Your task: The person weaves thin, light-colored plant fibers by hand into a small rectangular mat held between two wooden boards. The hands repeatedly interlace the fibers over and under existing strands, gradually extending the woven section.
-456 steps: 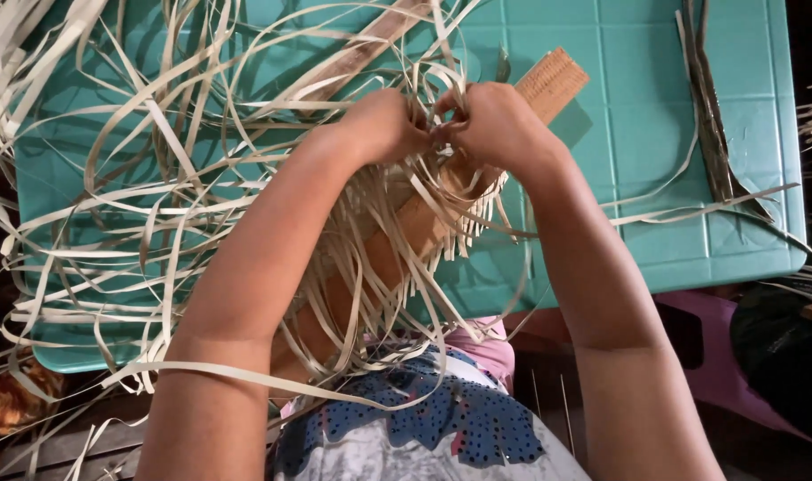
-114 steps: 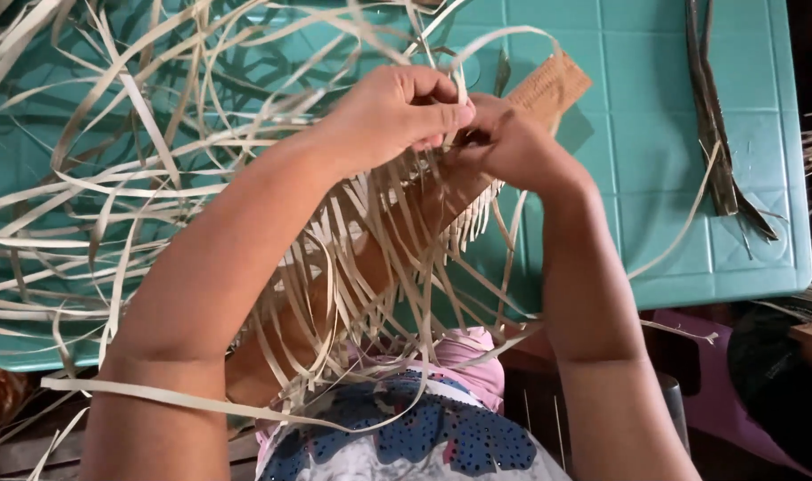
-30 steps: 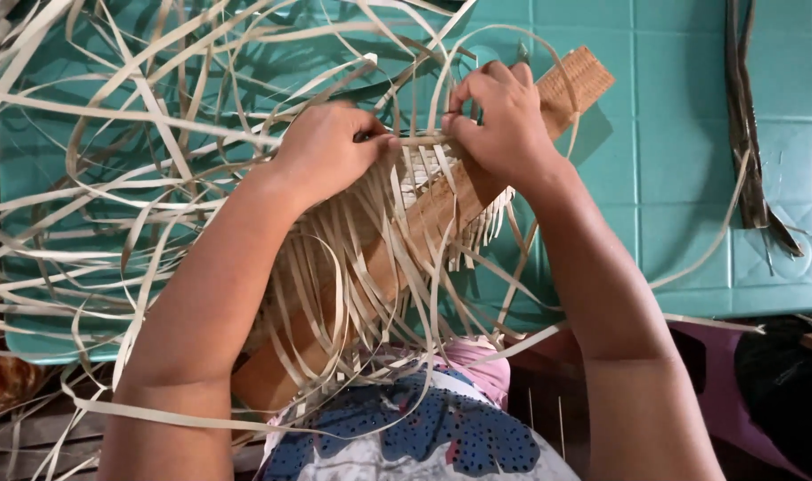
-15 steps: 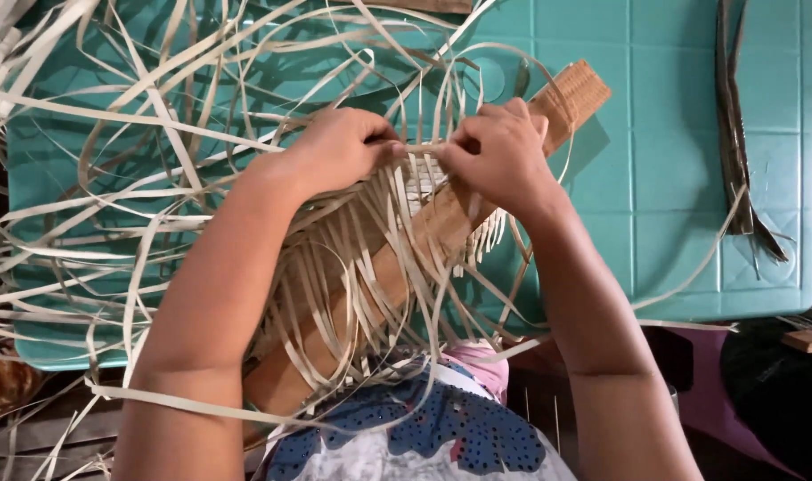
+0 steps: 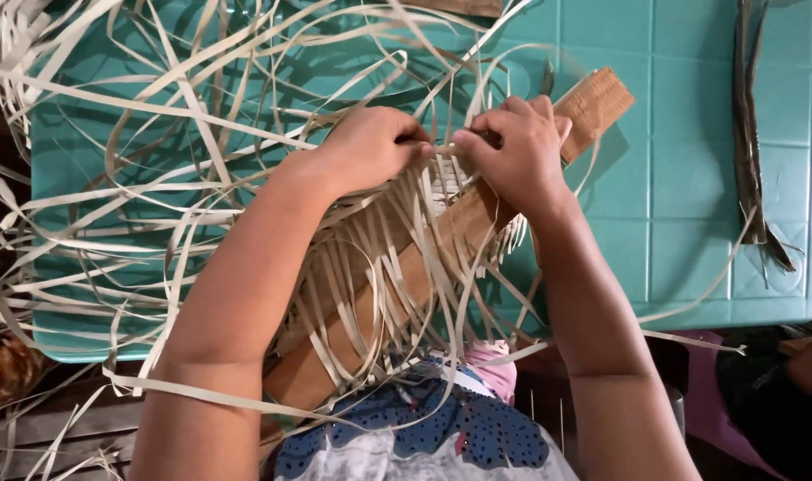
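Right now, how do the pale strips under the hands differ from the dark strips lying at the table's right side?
The pale strips are cream, many, and sprawl in loose curling loops across the teal table; the dark strips are brown-green, few, and lie nearly straight in one narrow bundle. The pale strips are pinched by the left hand and right hand over a wooden board; the dark strips lie untouched. Both are thin, flat and long.

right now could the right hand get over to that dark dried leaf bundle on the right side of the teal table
Probably yes. The right hand is busy pinching pale strips over the wooden board, but the teal table between it and the dark leaf bundle lies bare, with only a thin stray strip crossing it.
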